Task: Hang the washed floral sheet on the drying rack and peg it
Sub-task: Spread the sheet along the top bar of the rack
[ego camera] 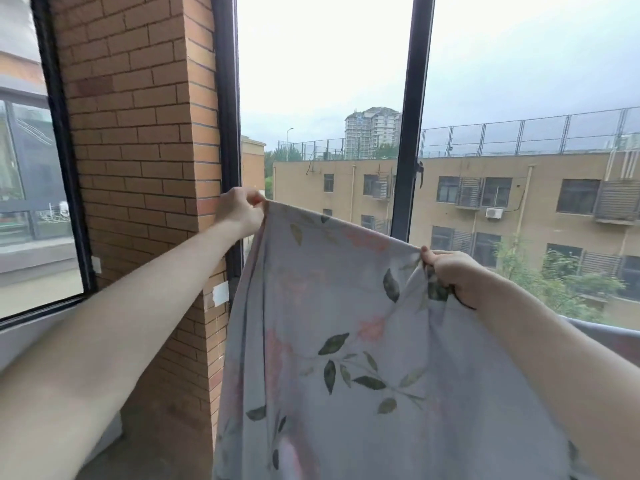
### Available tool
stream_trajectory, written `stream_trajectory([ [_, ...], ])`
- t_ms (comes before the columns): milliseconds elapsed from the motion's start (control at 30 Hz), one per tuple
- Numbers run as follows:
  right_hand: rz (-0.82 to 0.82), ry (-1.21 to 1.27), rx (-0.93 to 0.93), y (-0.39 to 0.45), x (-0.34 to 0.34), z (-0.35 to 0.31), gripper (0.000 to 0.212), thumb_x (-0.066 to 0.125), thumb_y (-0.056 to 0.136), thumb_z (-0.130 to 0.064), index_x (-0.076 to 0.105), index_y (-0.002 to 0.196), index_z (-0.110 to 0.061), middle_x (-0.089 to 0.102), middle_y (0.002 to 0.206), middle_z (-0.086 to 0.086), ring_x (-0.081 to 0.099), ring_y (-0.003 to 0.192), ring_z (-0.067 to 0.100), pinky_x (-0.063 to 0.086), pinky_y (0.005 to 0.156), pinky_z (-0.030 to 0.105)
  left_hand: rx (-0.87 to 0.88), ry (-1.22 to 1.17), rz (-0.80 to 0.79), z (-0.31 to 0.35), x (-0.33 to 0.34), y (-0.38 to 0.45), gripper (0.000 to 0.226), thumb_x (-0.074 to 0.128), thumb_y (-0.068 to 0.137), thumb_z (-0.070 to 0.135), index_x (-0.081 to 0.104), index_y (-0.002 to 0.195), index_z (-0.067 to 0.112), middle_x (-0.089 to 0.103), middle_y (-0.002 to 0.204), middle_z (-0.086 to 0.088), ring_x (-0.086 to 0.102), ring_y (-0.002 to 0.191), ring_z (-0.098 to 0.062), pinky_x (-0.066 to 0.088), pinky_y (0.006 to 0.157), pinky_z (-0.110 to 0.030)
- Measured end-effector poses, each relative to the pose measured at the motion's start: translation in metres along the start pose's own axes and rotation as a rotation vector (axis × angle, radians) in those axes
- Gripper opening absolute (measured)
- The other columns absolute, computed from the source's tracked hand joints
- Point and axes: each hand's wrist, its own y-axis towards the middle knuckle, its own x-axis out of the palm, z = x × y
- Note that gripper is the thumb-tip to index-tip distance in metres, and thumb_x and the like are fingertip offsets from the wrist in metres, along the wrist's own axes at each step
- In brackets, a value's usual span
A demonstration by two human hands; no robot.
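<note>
We record the floral sheet (346, 341) held up in front of us, filling the lower centre of the view and running out of frame at the bottom. The fabric is pale grey-lilac, printed with dark green leaf sprigs and faded pink blossoms, and it hangs in soft vertical folds, heaviest along its left edge. Its top edge slopes down from left to right between our two hands. Our right hand (453, 271), nearer to us, has its grip clenched on a gathered bunch of the top edge. Our left hand (240, 209), arm stretched out further, pinches the upper corner between thumb and fingers. Behind the left hand stands a brick pillar (138, 168), then a dark window frame (412, 133), and beyond the glass a tan building (485, 202).
</note>
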Motion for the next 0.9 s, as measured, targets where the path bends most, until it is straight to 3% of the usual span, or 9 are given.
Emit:
stream_trajectory([
  [100, 0.121, 0.072, -0.016, 0.004, 0.001, 0.003, 0.041, 0.057, 0.105, -0.037, 0.068, 0.132, -0.009, 0.068, 0.112, 0.011, 0.062, 0.091, 0.026, 0.047, 0.079, 0.028, -0.049, 0.011, -0.031, 0.032, 0.021, 0.007, 0.016, 0.062, 0.097, 0.025, 0.076, 0.105, 0.021, 0.076, 0.112, -0.004, 0.068, 0.106, -0.028, 0.054, 0.091, -0.03],
  [167, 0.095, 0.041, -0.041, 0.005, 0.004, 0.005, 0.038, 0.059, 0.105, -0.032, 0.07, 0.13, -0.005, 0.071, 0.114, 0.011, 0.063, 0.092, 0.025, 0.05, 0.077, 0.027, -0.056, 0.087, -0.253, 0.033, 0.044, -0.004, 0.012, 0.062, 0.098, 0.029, 0.072, 0.103, 0.023, 0.073, 0.111, -0.004, 0.065, 0.1, -0.026, 0.051, 0.086, -0.029],
  [267, -0.074, -0.214, -0.043, -0.001, 0.008, 0.008, 0.03, 0.066, 0.101, -0.032, 0.078, 0.115, -0.009, 0.076, 0.1, 0.008, 0.07, 0.081, 0.023, 0.059, 0.066, 0.026, -0.034, 0.222, -0.645, 0.022, 0.067, -0.028, 0.015, 0.067, 0.095, 0.032, 0.073, 0.099, 0.019, 0.073, 0.102, -0.001, 0.065, 0.092, -0.02, 0.051, 0.075, -0.028],
  [333, -0.106, -0.41, -0.065, -0.006, 0.006, 0.007, 0.025, 0.068, 0.099, -0.037, 0.081, 0.103, -0.016, 0.075, 0.088, 0.002, 0.064, 0.067, 0.016, 0.045, 0.044, 0.014, -0.093, 0.2, -0.709, 0.014, 0.071, -0.033, 0.012, 0.067, 0.093, 0.027, 0.077, 0.093, 0.02, 0.072, 0.094, 0.002, 0.065, 0.086, -0.016, 0.049, 0.064, -0.025],
  [433, -0.11, -0.46, -0.067, -0.009, 0.003, 0.006, 0.023, 0.072, 0.095, -0.039, 0.08, 0.093, -0.018, 0.068, 0.077, -0.002, 0.059, 0.062, 0.012, 0.033, 0.034, 0.01, -0.146, 0.125, -0.635, 0.002, 0.069, -0.04, 0.024, 0.056, 0.098, 0.03, 0.073, 0.087, 0.017, 0.068, 0.09, 0.0, 0.06, 0.078, -0.017, 0.047, 0.066, -0.027],
  [600, -0.081, -0.431, -0.281, -0.017, 0.009, 0.005, 0.025, 0.072, 0.092, -0.046, 0.08, 0.092, -0.022, 0.075, 0.089, -0.006, 0.071, 0.082, 0.013, 0.059, 0.075, 0.029, 0.085, 0.157, -0.324, -0.014, 0.062, -0.058, 0.049, 0.055, 0.102, 0.043, 0.05, 0.061, 0.018, 0.055, 0.063, 0.002, 0.053, 0.064, -0.019, 0.034, 0.057, -0.031],
  [667, -0.002, -0.377, -0.43, -0.029, 0.004, 0.004, 0.021, 0.071, 0.094, -0.043, 0.079, 0.094, -0.023, 0.078, 0.091, -0.008, 0.075, 0.078, 0.009, 0.062, 0.082, 0.034, 0.123, 0.129, -0.307, -0.028, 0.063, -0.064, 0.06, 0.048, 0.104, 0.051, 0.042, 0.057, 0.015, 0.045, 0.052, 0.002, 0.047, 0.055, -0.021, 0.03, 0.055, -0.034],
  [800, 0.087, -0.578, -0.652, -0.052, -0.026, 0.022, 0.018, 0.069, 0.093, -0.045, 0.079, 0.09, -0.03, 0.075, 0.084, -0.018, 0.071, 0.078, 0.003, 0.059, 0.075, 0.03, 0.069, 0.057, -0.323, -0.052, 0.065, -0.068, 0.064, 0.041, 0.107, 0.052, 0.027, 0.055, 0.017, 0.034, 0.05, 0.0, 0.038, 0.053, -0.023, 0.026, 0.058, -0.038],
  [900, 0.131, -0.776, -0.627, -0.06, -0.061, 0.049, 0.039, 0.057, 0.089, -0.068, 0.074, 0.079, -0.035, 0.07, 0.072, -0.019, 0.067, 0.068, 0.004, 0.057, 0.063, 0.031, 0.042, 0.056, -0.314, -0.052, 0.068, -0.069, 0.064, 0.04, 0.108, 0.047, 0.027, 0.054, 0.017, 0.038, 0.05, -0.003, 0.041, 0.054, -0.027, 0.028, 0.059, -0.039],
])
